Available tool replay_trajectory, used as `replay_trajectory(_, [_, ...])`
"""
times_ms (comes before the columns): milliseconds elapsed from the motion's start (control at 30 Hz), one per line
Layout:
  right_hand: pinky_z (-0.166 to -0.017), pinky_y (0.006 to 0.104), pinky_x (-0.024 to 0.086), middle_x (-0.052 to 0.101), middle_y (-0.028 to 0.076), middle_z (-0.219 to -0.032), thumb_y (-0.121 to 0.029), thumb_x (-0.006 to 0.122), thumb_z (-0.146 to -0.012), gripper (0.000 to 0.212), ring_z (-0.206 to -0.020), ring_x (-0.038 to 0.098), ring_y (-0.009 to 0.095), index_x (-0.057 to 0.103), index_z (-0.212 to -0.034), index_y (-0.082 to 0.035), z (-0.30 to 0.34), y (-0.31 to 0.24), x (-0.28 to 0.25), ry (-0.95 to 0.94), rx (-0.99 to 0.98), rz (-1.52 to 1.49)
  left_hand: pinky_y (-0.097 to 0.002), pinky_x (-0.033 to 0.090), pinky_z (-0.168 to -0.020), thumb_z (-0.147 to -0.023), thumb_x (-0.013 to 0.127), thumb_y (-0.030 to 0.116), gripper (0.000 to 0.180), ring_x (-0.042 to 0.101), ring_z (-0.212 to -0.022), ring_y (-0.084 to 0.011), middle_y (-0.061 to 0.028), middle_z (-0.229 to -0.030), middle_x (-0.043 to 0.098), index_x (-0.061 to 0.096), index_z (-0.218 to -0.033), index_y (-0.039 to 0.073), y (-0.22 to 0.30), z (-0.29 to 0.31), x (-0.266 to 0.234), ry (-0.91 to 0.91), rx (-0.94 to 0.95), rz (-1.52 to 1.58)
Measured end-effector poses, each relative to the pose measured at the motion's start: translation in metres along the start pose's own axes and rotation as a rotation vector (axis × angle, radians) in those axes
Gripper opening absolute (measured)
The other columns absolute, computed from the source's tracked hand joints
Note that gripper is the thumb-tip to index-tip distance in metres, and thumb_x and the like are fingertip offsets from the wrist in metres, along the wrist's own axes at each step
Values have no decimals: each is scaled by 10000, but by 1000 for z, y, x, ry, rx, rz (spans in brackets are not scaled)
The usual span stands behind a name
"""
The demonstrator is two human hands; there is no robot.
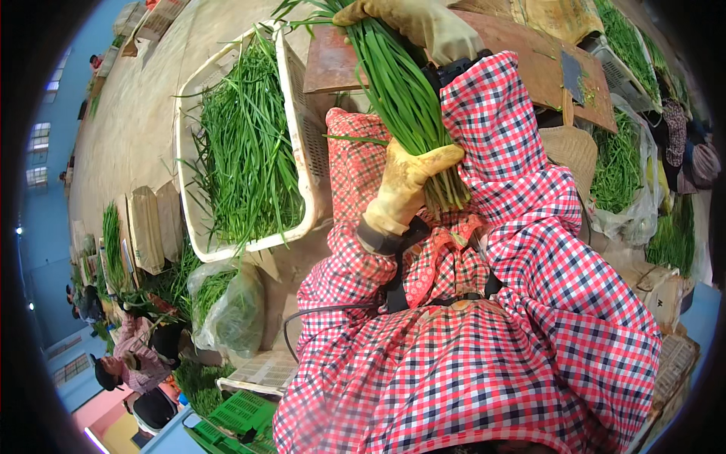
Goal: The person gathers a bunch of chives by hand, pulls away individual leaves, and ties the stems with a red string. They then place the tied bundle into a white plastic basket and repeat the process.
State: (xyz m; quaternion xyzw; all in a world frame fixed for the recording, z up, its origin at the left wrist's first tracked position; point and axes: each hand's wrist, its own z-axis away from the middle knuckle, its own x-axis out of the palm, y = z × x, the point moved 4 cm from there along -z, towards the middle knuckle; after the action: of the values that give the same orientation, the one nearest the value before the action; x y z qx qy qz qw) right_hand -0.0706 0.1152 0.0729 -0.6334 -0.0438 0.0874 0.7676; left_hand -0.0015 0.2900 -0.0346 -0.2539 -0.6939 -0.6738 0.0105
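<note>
A thick bunch of garlic chives (401, 98) lies slantwise in front of me, its cut stem ends toward my lap and its leaf tips toward the far left. My left hand (404, 178), in a yellowed work glove, is closed round the bunch just above the stem ends, with the thumb across the front. Farther up, my right hand (416, 26), in a pale soiled glove, curls over the leafy end; part of its grip is hidden at the picture's upper edge.
Left of me stands a white plastic crate (295, 151) full of loose chives. A brown wooden board (514, 60) lies ahead, right of the bunch. Bagged greens (616, 166) are at the right, and another plastic bag (238, 310) is at the left. A person (132, 356) works at lower left.
</note>
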Motion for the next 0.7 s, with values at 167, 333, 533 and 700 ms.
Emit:
replay_trajectory(167, [-485,373,489,677,114,-686,-26,717,-825,57,-554,611,206,715,-837,30,-7,5,8,-43,33,42,-296,579,-767,-857,672,-1,142,696,-927,-179,-75,-954,710,718,-990,-17,-11,1,-12,38,-206,242])
replay_trajectory(333, [-527,326,479,687,84,-748,-191,778,-853,216,-581,594,177,708,-962,-19,1,-7,18,-77,4,27,-279,572,-726,-832,722,28,168,692,-836,-159,-72,-925,692,682,-985,-31,-15,4,-20,80,-191,361])
replay_trajectory(533, [-764,363,514,722,124,-980,-397,638,-969,423,-851,627,220,688,-1118,-4,-6,-25,1,71,-84,488,-324,607,-736,-842,692,79,380,683,-881,-204,-72,-1045,677,595,-1203,10,-18,-3,-25,-75,-307,584])
replay_trajectory(700, [-689,353,523,724,122,-926,-409,581,-997,430,-772,637,206,690,-1095,-5,8,-53,-32,268,-275,753,-329,514,-680,-803,735,206,504,561,-846,-185,-52,-991,618,571,-1252,43,4,-10,-11,-206,-204,709])
